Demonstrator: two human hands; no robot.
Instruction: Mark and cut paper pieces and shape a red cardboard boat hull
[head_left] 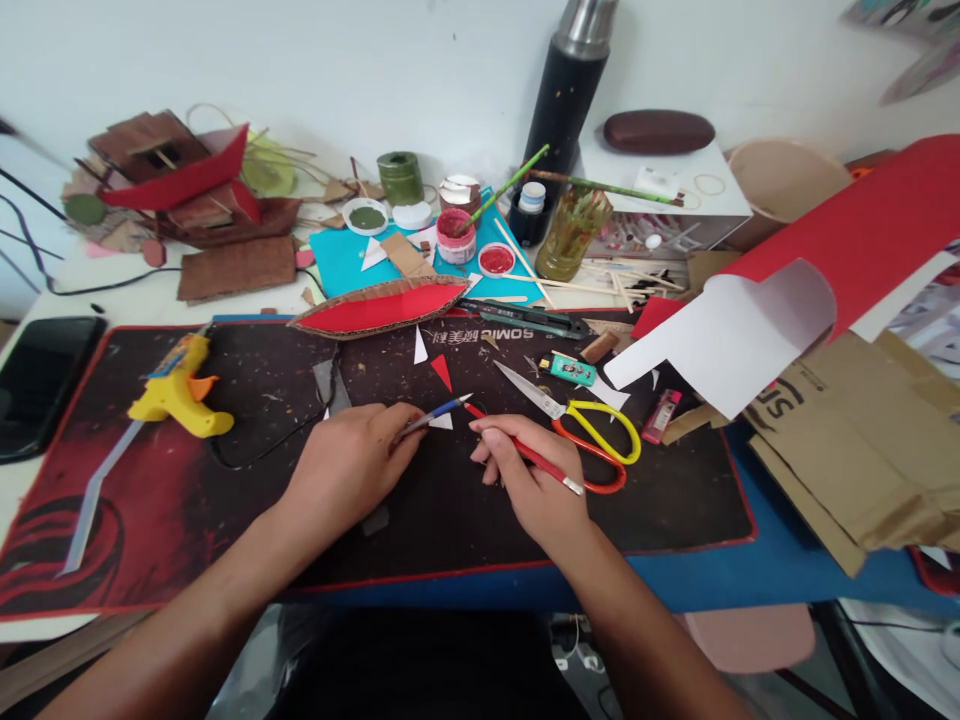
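Note:
My left hand (364, 455) is closed around a slim blue and grey pen (442, 409), whose thin end points right. Between the fingers of my right hand (536, 480) lies a red pencil (544, 462), its tip up and left, close to the pen's end. Just beyond the hands are a small red paper triangle (441, 372) and a white paper triangle (420, 346). Scissors (559, 408) with yellow and orange handles lie beside my right hand, blades apart. A red-lined cardboard boat hull (382, 306) rests at the mat's far edge.
A yellow glue gun (176, 390) and a phone (49, 385) lie left. Paint pots (455, 240), a black flask (568, 100) and a model boat (187, 180) stand behind. At right are rolled red paper (862, 230), cardboard (840, 440), and lighters (568, 369). A cutter (525, 318) lies behind.

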